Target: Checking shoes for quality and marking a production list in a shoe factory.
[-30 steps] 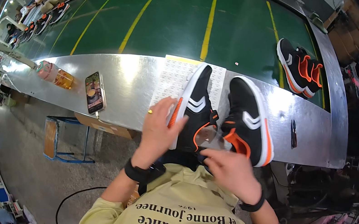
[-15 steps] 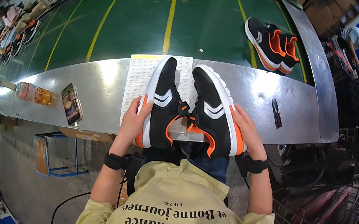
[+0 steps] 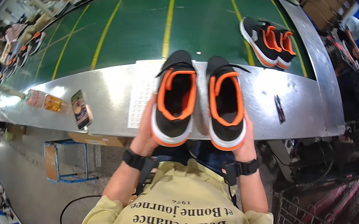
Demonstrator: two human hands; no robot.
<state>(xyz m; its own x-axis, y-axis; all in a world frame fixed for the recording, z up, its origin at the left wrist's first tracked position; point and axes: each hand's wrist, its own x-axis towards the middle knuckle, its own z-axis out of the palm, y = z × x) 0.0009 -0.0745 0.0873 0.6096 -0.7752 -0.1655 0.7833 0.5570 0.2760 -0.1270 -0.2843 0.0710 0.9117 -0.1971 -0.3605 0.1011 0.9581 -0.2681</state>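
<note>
A pair of black sneakers with orange linings and white-and-orange soles is held side by side over the table's near edge. Their toes point away from me and the openings face up. My left hand (image 3: 144, 130) is closed around the outer side of the left sneaker (image 3: 170, 128), its fingers partly hidden beneath. On the other side, my right hand (image 3: 247, 142) grips the right sneaker (image 3: 228, 132) by its outer edge and sole. Beneath the left shoe lies a printed white sheet (image 3: 143, 84), partly covered.
Beyond the metal tabletop (image 3: 114, 84) runs a green belt (image 3: 132, 23) with yellow lines. Another sneaker pair (image 3: 262, 43) stands far right. Pens (image 3: 279, 110) lie right; a phone (image 3: 81, 109) and bottle (image 3: 44, 100) are left. A blue-framed stool (image 3: 50, 162) stands below. Other people work nearby.
Both sneakers have turned from lying on their sides, soles outward, to upright with openings up. My hands have shifted under their outer sides. A person's hands now show at the far top.
</note>
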